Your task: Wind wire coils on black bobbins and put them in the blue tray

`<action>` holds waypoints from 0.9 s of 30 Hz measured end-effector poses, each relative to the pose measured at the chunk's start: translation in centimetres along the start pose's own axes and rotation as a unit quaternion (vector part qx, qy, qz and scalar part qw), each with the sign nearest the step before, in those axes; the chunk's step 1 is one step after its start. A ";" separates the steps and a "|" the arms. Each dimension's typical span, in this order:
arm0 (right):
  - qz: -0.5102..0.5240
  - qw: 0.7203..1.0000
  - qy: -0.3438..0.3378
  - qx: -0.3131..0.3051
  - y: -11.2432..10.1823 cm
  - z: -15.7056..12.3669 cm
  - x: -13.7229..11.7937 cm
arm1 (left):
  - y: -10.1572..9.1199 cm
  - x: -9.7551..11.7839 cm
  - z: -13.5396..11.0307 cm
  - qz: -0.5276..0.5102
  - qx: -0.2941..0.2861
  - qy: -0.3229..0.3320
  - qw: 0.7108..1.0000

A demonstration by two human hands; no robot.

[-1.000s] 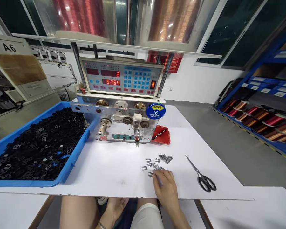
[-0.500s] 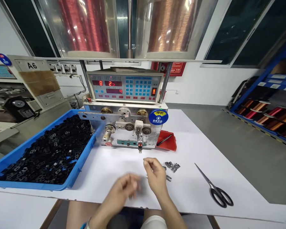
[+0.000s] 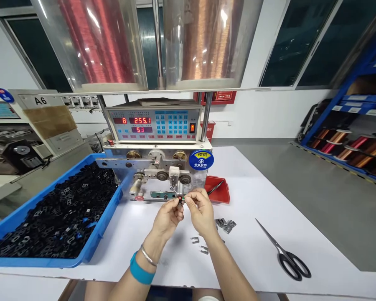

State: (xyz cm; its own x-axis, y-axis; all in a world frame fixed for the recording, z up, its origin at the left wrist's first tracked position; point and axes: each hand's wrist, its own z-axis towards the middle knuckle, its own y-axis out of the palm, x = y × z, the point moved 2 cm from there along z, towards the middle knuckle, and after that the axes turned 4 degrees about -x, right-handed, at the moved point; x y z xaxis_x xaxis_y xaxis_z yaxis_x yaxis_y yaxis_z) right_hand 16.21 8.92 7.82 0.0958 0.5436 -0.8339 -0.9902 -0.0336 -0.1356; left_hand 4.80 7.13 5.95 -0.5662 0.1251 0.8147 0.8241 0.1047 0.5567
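Both hands meet at the small spindle [image 3: 179,200] sticking out of the front of the winding machine [image 3: 158,167]. My left hand [image 3: 169,215] pinches at the spindle tip from the left. From the right, my right hand [image 3: 200,211] pinches beside it; what the fingers hold is too small to name. Several small grey metal clips [image 3: 226,225] lie on the white table [image 3: 253,246] just right of and below my right hand, with two more clips [image 3: 199,245] under my wrists.
A blue tray [image 3: 100,232] full of small black parts stands at the left. A red tray [image 3: 221,192] with a black tool sits right of the machine. Black-handled scissors [image 3: 285,257] lie at the right. Copper wire spools [image 3: 207,42] hang overhead; shelves with spools [image 3: 351,148] stand far right.
Both hands rose from the table near the clips to the machine's spindle, the left coming up from below the table edge. The display numbers changed.
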 end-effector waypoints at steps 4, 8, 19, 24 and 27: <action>0.009 0.999 -0.001 -0.031 -0.1 -0.1 -0.3 | 0.5 -1.1 0.3 -0.025 0.015 0.035 0.999; 0.049 0.998 0.011 -0.049 0.3 0.1 -0.7 | 0.2 -0.3 0.4 0.046 0.011 0.071 0.996; 0.287 0.922 0.251 -0.073 3.9 0.6 2.9 | -0.6 2.8 -0.4 0.309 -0.025 0.124 0.943; 0.256 0.932 0.244 -0.077 4.6 0.5 2.9 | -2.6 2.1 -2.1 0.330 -0.003 0.123 0.936; 0.158 0.953 0.244 -0.080 3.2 0.1 3.9 | -4.8 0.6 -3.6 0.343 0.041 0.100 0.933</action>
State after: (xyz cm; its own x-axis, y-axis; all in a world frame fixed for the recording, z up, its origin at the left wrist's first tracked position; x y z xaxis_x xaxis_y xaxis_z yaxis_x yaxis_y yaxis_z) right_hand 13.36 10.98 4.15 -0.1298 0.0312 -0.9911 -0.9533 -0.2789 0.1161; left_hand 0.53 3.14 4.34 0.1156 0.0040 0.9933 0.9829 0.1435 -0.1150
